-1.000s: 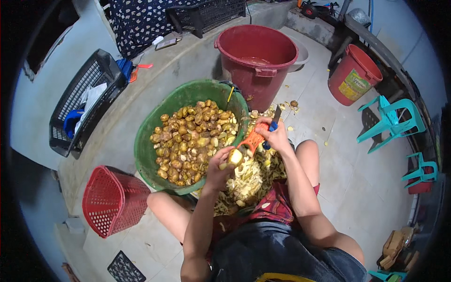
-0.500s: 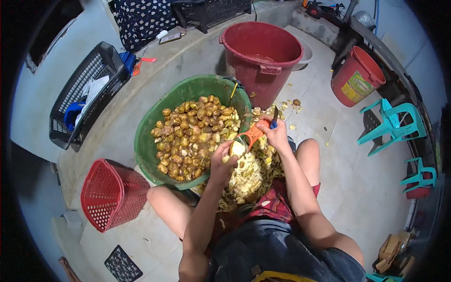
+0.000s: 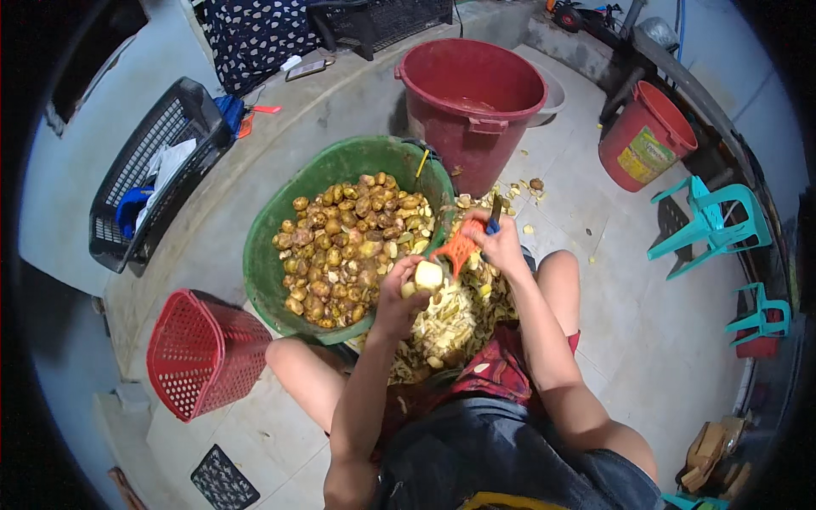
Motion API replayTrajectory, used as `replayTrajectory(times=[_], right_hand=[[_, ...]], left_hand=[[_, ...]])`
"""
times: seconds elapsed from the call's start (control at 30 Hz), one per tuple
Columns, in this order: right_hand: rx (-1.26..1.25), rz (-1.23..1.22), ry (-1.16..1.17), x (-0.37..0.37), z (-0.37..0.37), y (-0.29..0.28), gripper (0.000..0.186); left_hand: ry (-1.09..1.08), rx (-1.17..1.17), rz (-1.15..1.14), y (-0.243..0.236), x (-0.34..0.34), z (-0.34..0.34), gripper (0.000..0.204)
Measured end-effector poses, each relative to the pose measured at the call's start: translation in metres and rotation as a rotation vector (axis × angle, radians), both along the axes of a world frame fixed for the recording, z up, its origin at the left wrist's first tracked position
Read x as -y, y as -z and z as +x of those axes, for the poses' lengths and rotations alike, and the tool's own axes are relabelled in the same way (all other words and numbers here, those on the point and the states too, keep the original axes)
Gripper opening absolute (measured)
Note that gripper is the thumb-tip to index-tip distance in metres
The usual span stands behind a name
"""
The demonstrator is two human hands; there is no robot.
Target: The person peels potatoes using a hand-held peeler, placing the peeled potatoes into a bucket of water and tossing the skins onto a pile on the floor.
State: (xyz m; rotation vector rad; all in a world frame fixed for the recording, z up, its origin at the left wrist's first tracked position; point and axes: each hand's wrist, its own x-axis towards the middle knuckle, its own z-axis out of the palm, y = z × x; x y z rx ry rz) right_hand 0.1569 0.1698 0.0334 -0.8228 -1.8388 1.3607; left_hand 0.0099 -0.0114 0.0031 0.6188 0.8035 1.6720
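My left hand (image 3: pixel 396 299) is closed around a potato (image 3: pixel 428 274), pale and peeled on the side that shows. Closed on an orange peeler (image 3: pixel 460 250), my right hand (image 3: pixel 503 246) sits just right of the potato, with the peeler's head a little apart from it. A narrow dark blade with a blue part (image 3: pixel 494 223) sticks up from the same hand. Unpeeled brown potatoes (image 3: pixel 336 246) fill a green tub (image 3: pixel 262 276) left of my hands, and some paler ones lie at its right side. Between my legs is a heap of peelings (image 3: pixel 450 327).
A large red bucket (image 3: pixel 463 144) stands beyond the tub, with peel scraps on the floor beside it. A red perforated basket (image 3: pixel 212 361) is at left, a black crate (image 3: pixel 161 161) behind it. At right are a smaller red bucket (image 3: pixel 642 140) and turquoise chairs (image 3: pixel 714 217).
The peeler has drawn slightly away from the potato. The potato has turned in my left hand, so a broader pale face shows.
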Motion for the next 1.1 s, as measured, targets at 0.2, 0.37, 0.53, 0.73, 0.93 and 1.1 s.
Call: replayTrajectory(times=[0.2,0.37,0.53,0.73,0.93,1.1], right_hand=[[-0.063,0.146,-0.094,0.022,-0.009,-0.015,0.024],[-0.037,-0.107,0.049,-0.007,-0.005,0.007,0.023],[-0.082,0.084,-0.043,0.019,-0.009,-0.005,0.021],[-0.121,0.045,-0.012,0.009,-0.007,0.005,0.025],[0.014,-0.119,0.023,-0.004,-0.005,0.006,0.023],[-0.1,-0.069,0.058,0.006,-0.006,0.001,0.024]], left_hand=[[-0.024,0.016,0.032,0.003,0.002,-0.004,0.059],[-0.002,0.104,0.067,-0.001,-0.004,0.0,0.059],[-0.065,0.121,0.085,-0.004,-0.004,0.005,0.06],[-0.021,0.18,0.055,-0.002,0.001,0.0,0.059],[0.007,0.115,0.069,0.0,0.0,-0.001,0.065],[-0.091,0.124,0.096,-0.006,-0.001,0.0,0.06]])
